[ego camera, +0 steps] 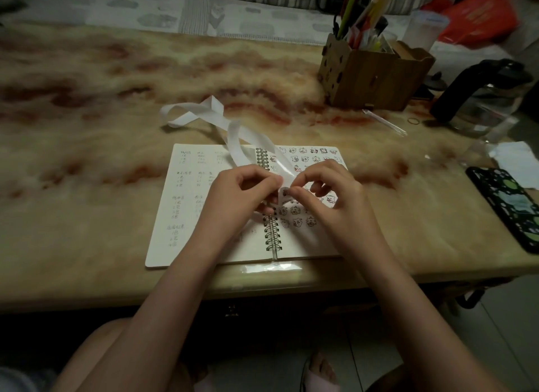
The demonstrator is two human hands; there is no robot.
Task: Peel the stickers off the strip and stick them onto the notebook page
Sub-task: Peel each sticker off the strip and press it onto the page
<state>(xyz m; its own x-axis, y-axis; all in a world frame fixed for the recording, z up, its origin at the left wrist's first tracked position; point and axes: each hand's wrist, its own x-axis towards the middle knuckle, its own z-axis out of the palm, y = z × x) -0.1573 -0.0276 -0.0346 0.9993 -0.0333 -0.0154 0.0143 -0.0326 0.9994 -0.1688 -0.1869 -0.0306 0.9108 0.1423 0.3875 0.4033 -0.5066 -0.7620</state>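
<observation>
An open spiral notebook [186,216] lies near the table's front edge. Its left page carries handwriting; its right page [306,158] holds rows of small cartoon stickers. A long white backing strip [233,129] curls from the table behind the notebook down to my hands. My left hand [233,196] pinches the strip above the spiral binding. My right hand [329,199] meets it there, thumb and forefinger closed on a small sticker [285,192] at the strip's end. Whether the sticker is free of the strip cannot be made out.
A wooden pen holder [370,73] full of pens stands at the back right. A glass kettle with a black handle [481,100] is further right. A phone in a patterned case [510,208] lies near the right edge, beside white paper [516,161].
</observation>
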